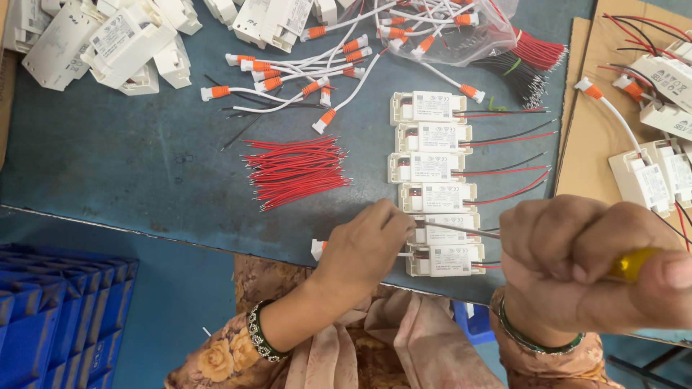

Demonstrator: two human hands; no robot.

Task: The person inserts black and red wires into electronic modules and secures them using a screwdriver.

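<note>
Screwdriver work on a row of white driver boxes

On the blue table (144,166) six boxes (437,189) lie stacked — my right hand (584,266) grips the yellow-handled screwdriver (634,263), my left hand (364,248) pinches a wire at the fifth box (450,228) — loose red wires (295,171) nearby.

blue-grey worktable (130,166), scuffed and worn pale along its near edge, evenly lit. below that edge, a smooth blue floor (187,288). left of the floor patch, stacked blue plastic crates (50,310). over the worktable's right end, flat brown cardboard sheet (598,137).
</note>
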